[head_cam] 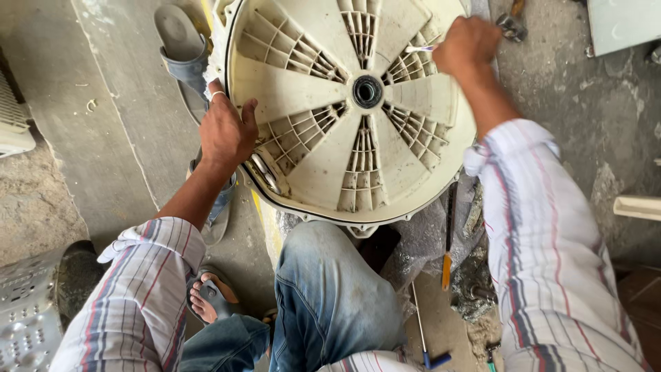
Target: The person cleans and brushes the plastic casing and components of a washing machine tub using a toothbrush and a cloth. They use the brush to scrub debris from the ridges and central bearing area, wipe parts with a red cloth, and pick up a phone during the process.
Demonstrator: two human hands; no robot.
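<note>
Washer tub [323, 131], the big cream plastic drum shell, stands on its rim on the concrete floor [117, 138], propped against our knee [323, 289] so that its ribbed base faces up at us. Being round, it has no long side across the face; its axis runs through the dark centre hub [367, 91], pointing toward us and a little upward, and the ribs fan out from that hub like spokes.

As far as we can judge, the work is in its middle. The tub is already out of its machine and bare. Grime sits in most of the grid pockets between the ribs, so a good deal looks left.

Our left hand [226, 131] is pressed flat on the left edge of the tub, fingers spread, steadying it. Our right hand [467, 45] is closed around a thin white-handled tool [418, 49], its tip in a rib pocket at the upper right.

Smaller things lie about: an orange-handled screwdriver [447, 241] on crumpled plastic sheet, a blue-handled rod [427, 337], and a grey sandal [180, 41] beyond the tub.
</note>
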